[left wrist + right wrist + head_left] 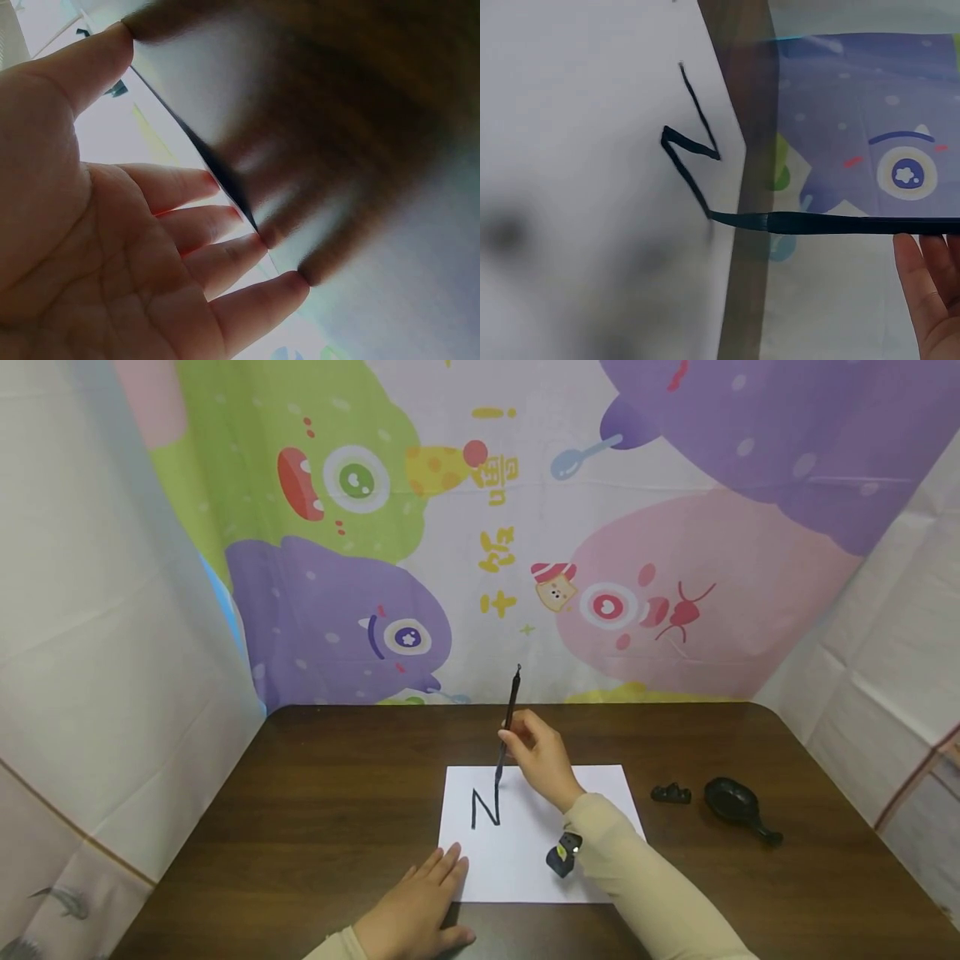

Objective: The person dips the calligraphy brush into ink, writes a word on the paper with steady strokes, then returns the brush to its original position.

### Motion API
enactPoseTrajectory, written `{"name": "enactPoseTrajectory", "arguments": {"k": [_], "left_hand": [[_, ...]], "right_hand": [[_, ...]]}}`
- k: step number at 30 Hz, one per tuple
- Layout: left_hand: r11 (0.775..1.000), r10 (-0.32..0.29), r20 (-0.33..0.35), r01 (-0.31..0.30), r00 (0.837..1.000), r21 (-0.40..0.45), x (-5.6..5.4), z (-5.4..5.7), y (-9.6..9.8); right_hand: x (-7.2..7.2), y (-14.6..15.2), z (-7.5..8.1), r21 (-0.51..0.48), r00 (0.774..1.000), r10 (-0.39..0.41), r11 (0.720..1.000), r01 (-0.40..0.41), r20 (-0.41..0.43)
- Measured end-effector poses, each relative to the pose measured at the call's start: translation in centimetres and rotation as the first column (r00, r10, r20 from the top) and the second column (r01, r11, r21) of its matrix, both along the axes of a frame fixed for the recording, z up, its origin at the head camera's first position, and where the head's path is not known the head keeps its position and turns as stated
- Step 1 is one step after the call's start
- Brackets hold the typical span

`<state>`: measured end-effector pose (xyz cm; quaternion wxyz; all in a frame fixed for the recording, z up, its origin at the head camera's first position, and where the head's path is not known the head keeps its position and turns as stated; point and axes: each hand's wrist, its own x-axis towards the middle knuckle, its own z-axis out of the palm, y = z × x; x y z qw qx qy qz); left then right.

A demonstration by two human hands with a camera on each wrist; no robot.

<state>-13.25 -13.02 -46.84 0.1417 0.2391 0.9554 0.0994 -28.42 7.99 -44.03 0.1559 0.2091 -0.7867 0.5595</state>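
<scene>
A black writing brush [512, 702] stands nearly upright, pinched by my right hand [546, 760]. Its tip touches a white sheet of paper [517, 868] at the top end of a black letter N [486, 808]. In the right wrist view the dark brush [817, 223] meets the end of the last stroke, with fingers along its shaft. My left hand [420, 893] lies with spread, straight fingers over the paper's lower left edge. The left wrist view shows that hand [135, 247] from the palm side, its fingertips pressed on the surface.
Right of the paper, a small black brush rest [671, 793] and a black ink dish with a handle [733, 802] sit on the dark wooden table [322, 827]. A cartoon-printed curtain [480, 677] hangs behind the table's far edge.
</scene>
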Motion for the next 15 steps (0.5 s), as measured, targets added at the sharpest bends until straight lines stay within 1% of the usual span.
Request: {"name": "enactPoseTrajectory", "arguments": {"k": [4, 7, 9, 15], "left_hand": [[1.000, -0.001, -0.004, 0.001, 1.000, 0.005, 0.0, 0.1, 0.0], [1.000, 0.003, 0.001, -0.003, 1.000, 0.008, 0.1, 0.2, 0.0], [1.000, 0.008, 0.008, -0.008, 1.000, 0.007, 0.1, 0.2, 0.1], [1.000, 0.011, 0.014, -0.011, 1.000, 0.004, 0.0, 0.1, 0.1]], "right_hand": [[0.2, 0.2, 0.4, -0.055, 1.000, -0.001, 0.998, -0.001, -0.027], [0.4, 0.5, 0.7, -0.079, 0.999, -0.001, 0.997, -0.003, -0.051], [0.5, 0.7, 0.8, -0.071, 0.998, -0.005, 0.998, 0.001, -0.064], [1.2, 1.2, 0.9, -0.004, 0.996, -0.024, 1.000, 0.024, -0.089]]}}
